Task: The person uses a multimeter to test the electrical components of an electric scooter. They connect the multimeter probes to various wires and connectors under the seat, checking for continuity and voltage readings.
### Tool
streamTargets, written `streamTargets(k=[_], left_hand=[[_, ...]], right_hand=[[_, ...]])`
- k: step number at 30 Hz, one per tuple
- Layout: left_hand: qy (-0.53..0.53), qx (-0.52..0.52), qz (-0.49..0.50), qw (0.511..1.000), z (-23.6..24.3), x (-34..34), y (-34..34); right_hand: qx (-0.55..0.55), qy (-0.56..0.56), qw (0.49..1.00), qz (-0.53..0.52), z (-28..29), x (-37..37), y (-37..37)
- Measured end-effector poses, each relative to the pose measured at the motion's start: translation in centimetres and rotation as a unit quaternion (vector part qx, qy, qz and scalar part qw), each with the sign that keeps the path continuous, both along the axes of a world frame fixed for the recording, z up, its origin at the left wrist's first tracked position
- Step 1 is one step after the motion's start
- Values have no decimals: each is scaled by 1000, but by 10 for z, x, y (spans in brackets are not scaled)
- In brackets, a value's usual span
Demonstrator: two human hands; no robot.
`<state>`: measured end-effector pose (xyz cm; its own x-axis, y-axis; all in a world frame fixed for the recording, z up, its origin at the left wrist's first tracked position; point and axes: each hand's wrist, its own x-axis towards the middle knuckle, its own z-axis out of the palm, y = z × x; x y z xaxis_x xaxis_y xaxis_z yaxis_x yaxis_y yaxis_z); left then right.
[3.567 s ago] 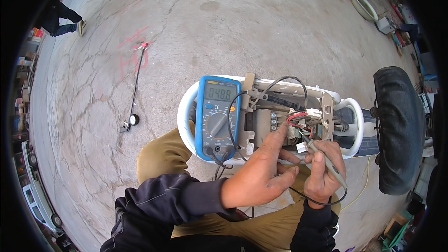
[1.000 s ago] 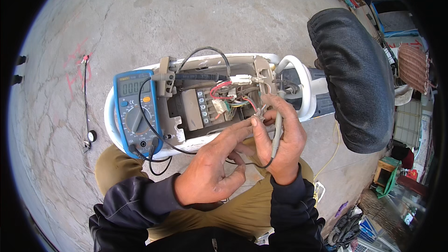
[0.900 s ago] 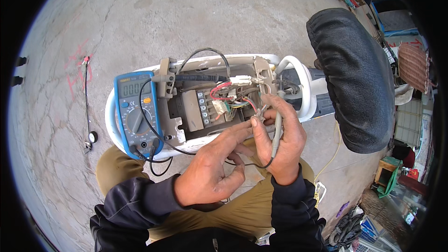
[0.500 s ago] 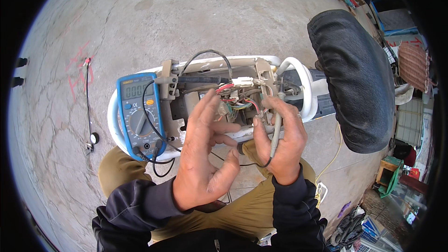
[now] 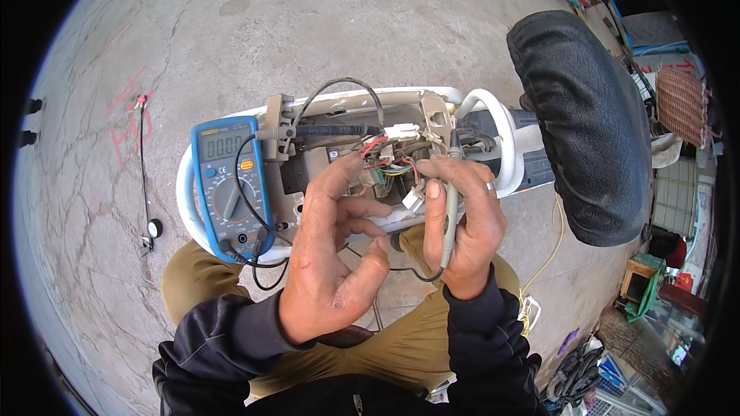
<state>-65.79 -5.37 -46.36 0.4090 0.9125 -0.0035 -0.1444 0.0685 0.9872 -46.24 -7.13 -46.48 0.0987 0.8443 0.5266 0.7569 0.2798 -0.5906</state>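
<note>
My right hand [image 5: 474,223] is closed around a grey multimeter probe [image 5: 450,219], its dark tip end pointing away from me. Just left of that thumb, a white plug connector [image 5: 414,199] hangs among the wires; whether the fingers touch it I cannot tell. My left hand [image 5: 331,254] is open, fingers curved and apart, its fingertips beside the red wires [image 5: 373,146]. Both hands are over the opened frame compartment with its wire bundle [image 5: 397,168]. A second white connector [image 5: 401,132] lies at the bundle's far side. The blue multimeter [image 5: 231,189] rests on the frame at left.
Another dark probe [image 5: 331,131] lies along the compartment. White tubing [image 5: 505,150] curves around the frame's right end, and a black padded seat [image 5: 582,131] stands beyond it. A cable with a small round gauge [image 5: 155,228] lies on the concrete at left. Clutter lines the right side.
My right hand has turned slightly and the probe stands more upright. The white connector beside its thumb now shows. My left hand has shifted a little left and toward me.
</note>
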Motion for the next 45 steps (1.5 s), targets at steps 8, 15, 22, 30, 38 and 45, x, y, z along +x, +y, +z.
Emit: streamTargets(k=[8, 15, 22, 30, 38, 45], left_hand=[[40, 51, -16, 998, -1, -1, 2], [54, 57, -30, 996, 0, -2, 3], [53, 53, -31, 997, -1, -4, 1], [56, 44, -52, 996, 3, -6, 3], [69, 54, -57, 995, 4, -6, 3], [68, 62, -49, 995, 4, -5, 4]], right_hand=[[-16, 54, 998, 17, 4, 4, -8], [-21, 39, 998, 36, 4, 2, -6], [-5, 10, 1000, 25, -3, -7, 0], [-19, 1, 1000, 21, -2, -8, -1], [-22, -19, 999, 19, -1, -11, 2], [-34, -61, 997, 12, 7, -19, 4]])
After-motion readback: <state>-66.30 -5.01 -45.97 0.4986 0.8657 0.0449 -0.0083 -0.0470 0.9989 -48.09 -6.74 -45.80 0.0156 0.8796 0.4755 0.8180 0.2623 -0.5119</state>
